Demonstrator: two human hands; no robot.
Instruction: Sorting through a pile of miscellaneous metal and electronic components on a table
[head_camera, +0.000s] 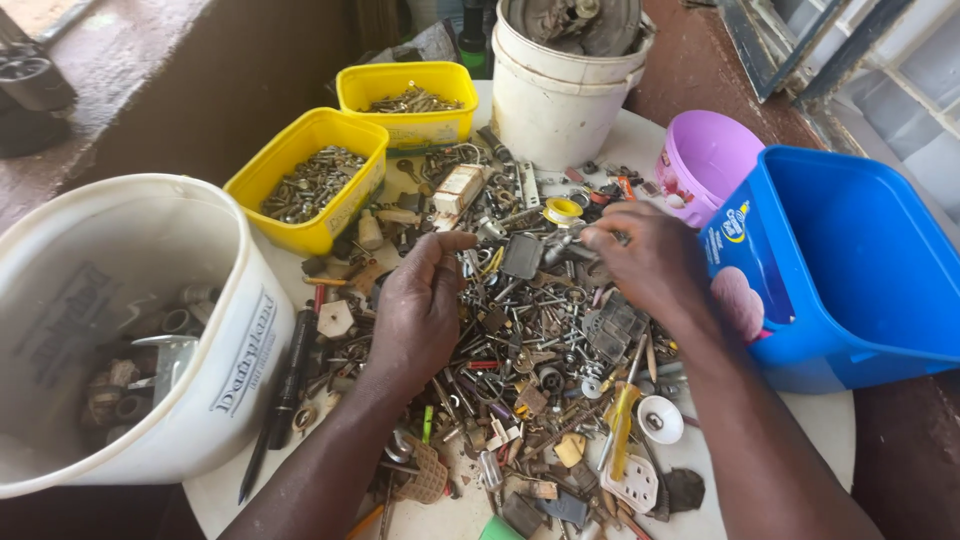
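Head view, left to right: white bucket (120, 330) sitting at the table edge; two yellow tubs (310, 175) holding screws. I am resting my left hand (420, 310), fingers loosely open, on the heap of scrap hardware (530, 340) covering the table middle. I am pinching small pieces there with my right hand (645, 260). Blue tub (850, 270) lying tilted alongside.

Two hands reach into a big pile of screws and bits (530, 330) on a table. The left hand (420, 310) lies flat. The right hand (645, 260) pinches something tiny.
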